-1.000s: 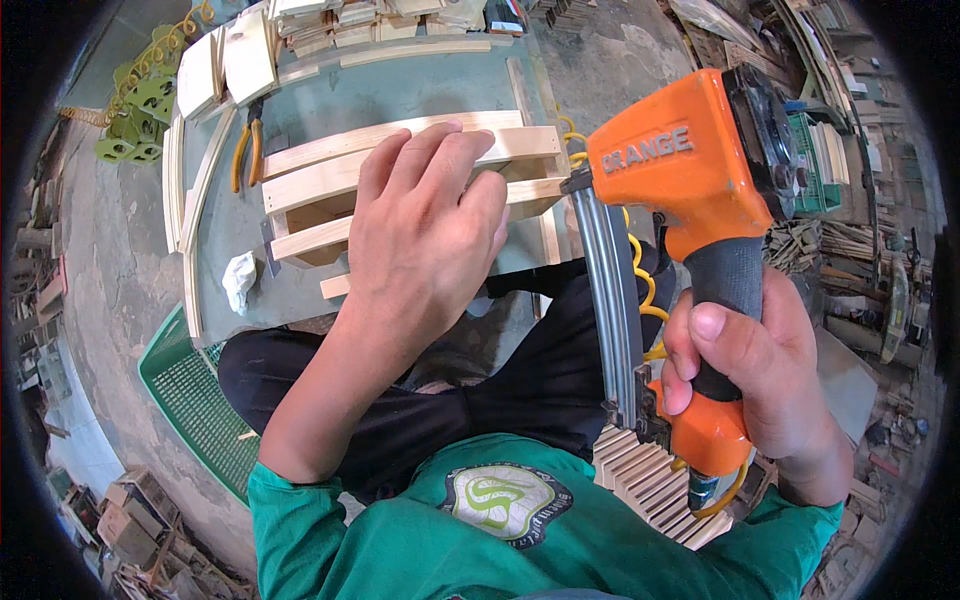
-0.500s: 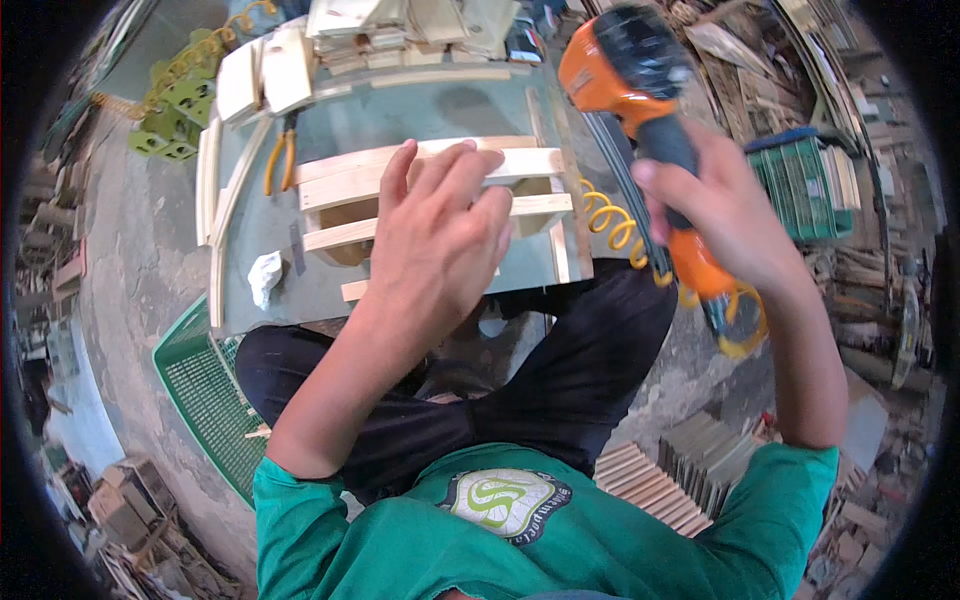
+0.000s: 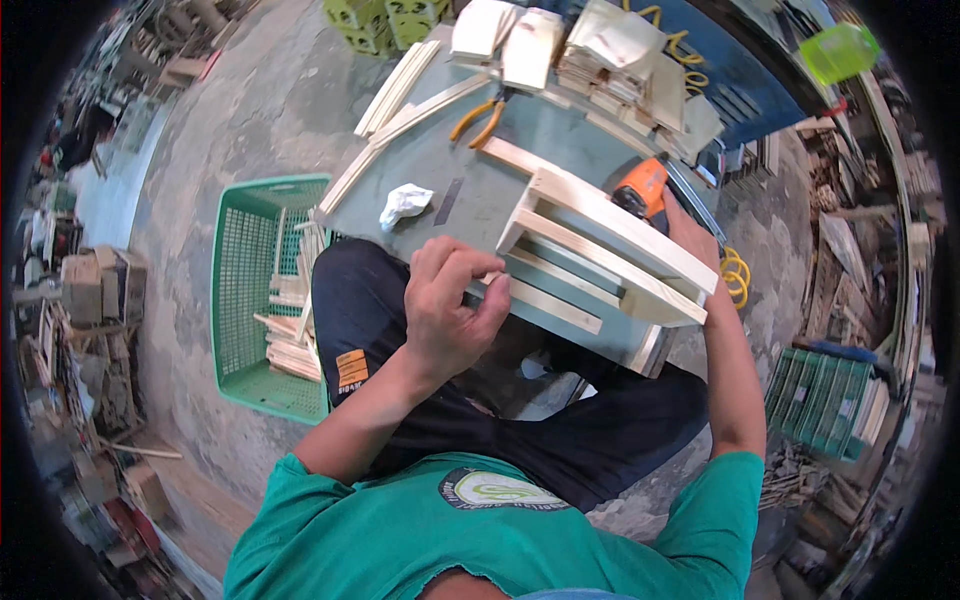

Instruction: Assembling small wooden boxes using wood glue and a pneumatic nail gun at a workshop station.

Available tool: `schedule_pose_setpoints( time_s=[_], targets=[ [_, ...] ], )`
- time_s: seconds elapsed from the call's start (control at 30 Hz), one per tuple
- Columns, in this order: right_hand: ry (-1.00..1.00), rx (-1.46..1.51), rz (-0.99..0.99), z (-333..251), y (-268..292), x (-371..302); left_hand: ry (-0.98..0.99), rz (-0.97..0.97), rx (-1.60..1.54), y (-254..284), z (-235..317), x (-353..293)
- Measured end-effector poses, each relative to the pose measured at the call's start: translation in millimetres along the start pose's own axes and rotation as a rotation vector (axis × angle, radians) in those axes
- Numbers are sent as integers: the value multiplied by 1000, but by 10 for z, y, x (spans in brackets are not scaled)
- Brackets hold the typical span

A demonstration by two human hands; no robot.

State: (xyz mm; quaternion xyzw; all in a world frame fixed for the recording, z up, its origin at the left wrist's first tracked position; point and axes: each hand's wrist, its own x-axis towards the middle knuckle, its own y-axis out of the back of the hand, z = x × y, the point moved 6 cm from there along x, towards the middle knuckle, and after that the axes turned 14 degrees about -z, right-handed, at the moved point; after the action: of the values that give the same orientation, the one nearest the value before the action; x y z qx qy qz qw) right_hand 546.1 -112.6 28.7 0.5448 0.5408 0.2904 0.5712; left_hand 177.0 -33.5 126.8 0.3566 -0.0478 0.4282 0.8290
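Note:
My left hand (image 3: 455, 300) hovers at the near table edge, its fingers loosely curled with a gap between thumb and index finger. Close beside its fingertips is the end of a thin wooden strip (image 3: 555, 308). A slatted wooden frame (image 3: 610, 230) rests on the grey-green tabletop (image 3: 450, 160), right of that hand. Beyond the frame's right end, my right hand (image 3: 692, 232) grips an orange and black nail gun (image 3: 642, 188). The frame partly hides that hand and the tool.
Orange-handled pliers (image 3: 480, 122), a crumpled white wad (image 3: 405, 205) and long wooden strips (image 3: 398, 90) lie on the table. Stacked wooden pieces (image 3: 610, 50) stand at its back. A green basket (image 3: 222, 300) of strips stands left; a yellow coiled hose (image 3: 735, 277) hangs right.
My left hand has come off the wooden frame, back toward me. My right hand has lowered the nail gun to behind the frame's right end. The view has swung left.

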Motion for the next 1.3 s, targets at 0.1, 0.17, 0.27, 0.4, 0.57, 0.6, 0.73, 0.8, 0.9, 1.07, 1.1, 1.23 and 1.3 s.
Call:
schedule_pose_setpoints(
  time_s=[0.1, 0.17, 0.27, 0.4, 0.57, 0.6, 0.73, 0.8, 0.9, 1.07, 1.1, 1.23, 1.3],
  targets=[
    [-22, -56, -30, 34, 240, -27, 2, 68, -79, -80, -204, 49],
    [25, 175, 136, -57, 680, -138, -10, 73, -88, -149, -279, 106],
    [81, 454, 345, -482, 1354, -446, -31, 95, -139, -270, -328, 176],
    [326, 233, 324, -1703, 1465, -747, -20, 193, -209, -350, -342, 186],
    [466, 13, 345, -2609, 1039, -635, 19, 252, -170, -331, -347, 180],
    [448, 53, 367, -2634, 1003, -606, 23, 261, -172, -309, -349, 177],
    [386, 12, 425, -2608, 934, -700, -24, 246, -149, -248, -322, 194],
    [285, 24, 466, -2509, 934, -834, -41, 253, -150, -233, -324, 198],
    [181, 50, 429, -2406, 859, -993, -43, 220, -181, -255, -349, 198],
    [151, 25, 450, -2344, 785, -1082, -17, 210, -196, -306, -366, 182],
    [152, 22, 454, -2339, 777, -1080, -31, 207, -197, -309, -356, 182],
    [152, -30, 495, -2343, 771, -1083, -1, 188, -221, -324, -335, 210],
    [152, -67, 495, -2351, 773, -1090, 5, 173, -250, -343, -302, 235]
  ],
)
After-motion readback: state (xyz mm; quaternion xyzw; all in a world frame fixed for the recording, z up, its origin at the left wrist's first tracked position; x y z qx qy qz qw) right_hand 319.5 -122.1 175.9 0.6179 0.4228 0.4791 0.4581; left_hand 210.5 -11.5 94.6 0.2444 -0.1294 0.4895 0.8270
